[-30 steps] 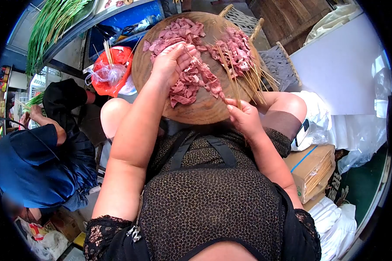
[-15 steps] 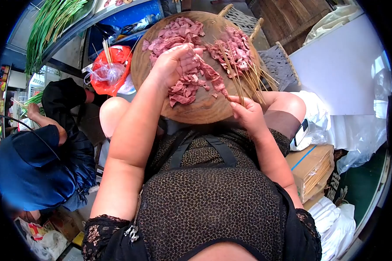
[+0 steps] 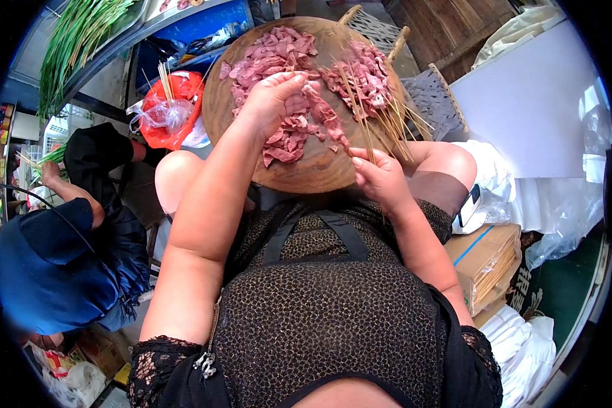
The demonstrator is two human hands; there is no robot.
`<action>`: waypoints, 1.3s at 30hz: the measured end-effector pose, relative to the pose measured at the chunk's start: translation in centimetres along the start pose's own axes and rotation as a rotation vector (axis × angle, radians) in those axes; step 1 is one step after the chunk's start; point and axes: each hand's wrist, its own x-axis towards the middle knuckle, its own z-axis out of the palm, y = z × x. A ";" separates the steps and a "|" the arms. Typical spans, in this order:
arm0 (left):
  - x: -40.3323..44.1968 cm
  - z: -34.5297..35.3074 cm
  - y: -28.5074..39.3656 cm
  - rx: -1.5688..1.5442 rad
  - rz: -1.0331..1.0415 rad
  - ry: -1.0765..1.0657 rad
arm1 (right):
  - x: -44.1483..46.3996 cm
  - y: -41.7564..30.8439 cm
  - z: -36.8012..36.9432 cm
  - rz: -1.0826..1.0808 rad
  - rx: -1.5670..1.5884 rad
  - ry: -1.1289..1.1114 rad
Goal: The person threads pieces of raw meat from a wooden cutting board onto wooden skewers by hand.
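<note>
Over a round wooden chopping block (image 3: 313, 178), my left hand (image 3: 273, 98) pinches the upper end of a strip of raw meat (image 3: 328, 117), thumb against fingers. The strip slants down to my right hand (image 3: 381, 178), which is closed around bamboo skewers (image 3: 366, 139) at the block's near right edge. How many skewers it grips, I cannot tell. Beneath and beyond my left hand lies a heap of sliced raw meat (image 3: 272, 54). Farther right is a second heap, meat threaded on skewers (image 3: 368, 73), whose bare stick ends point toward me.
A red plastic bag (image 3: 173, 129) with upright sticks stands left of the block. A co-worker in blue (image 3: 54, 258) sits at the left. Green stalks (image 3: 78, 47) lie on a tray upper left. At right are a cardboard box (image 3: 486, 265) and a white panel (image 3: 523, 115).
My left hand's fingers have drawn closer together at the strip's upper end. My right hand has shifted and turned slightly, staying at the block's near right edge. The meat heaps look the same.
</note>
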 end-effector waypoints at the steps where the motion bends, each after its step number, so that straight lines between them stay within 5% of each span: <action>1: 0.0 0.0 -0.1 -0.007 0.012 -0.003 | 0.2 0.2 -0.1 -0.003 0.012 -0.004; 6: -0.4 0.8 -0.3 -0.111 -0.027 0.000 | 0.0 -0.4 0.5 -0.008 0.030 0.009; 8: -0.9 1.4 -0.4 -0.049 -0.196 -0.047 | 0.3 0.0 0.7 -0.058 0.061 0.006; 20: -0.4 1.3 -2.1 -0.049 -0.219 -0.177 | 1.0 0.8 0.4 -0.069 0.075 -0.001; 23: -0.5 1.7 -1.2 -0.032 -0.072 -0.128 | 1.8 -0.6 -0.2 -0.170 -0.049 0.083; 27: 0.2 -0.5 0.7 0.232 0.125 0.135 | 5.5 -2.4 -3.6 -0.434 -0.137 0.207; 30: 1.2 -2.2 0.1 0.312 0.206 0.203 | 8.3 -1.5 -7.1 -0.136 -0.439 0.263; 34: 0.2 -1.8 -0.5 1.033 0.419 0.065 | 6.6 -1.2 -6.8 -0.065 -0.524 0.360; 36: -0.4 -1.2 -0.7 1.322 0.386 -0.080 | 5.5 -0.8 -7.3 -0.770 -1.184 0.556; 39: -0.2 -2.2 -2.5 1.646 0.457 -0.171 | 2.5 -1.5 -6.8 -0.702 -1.094 0.586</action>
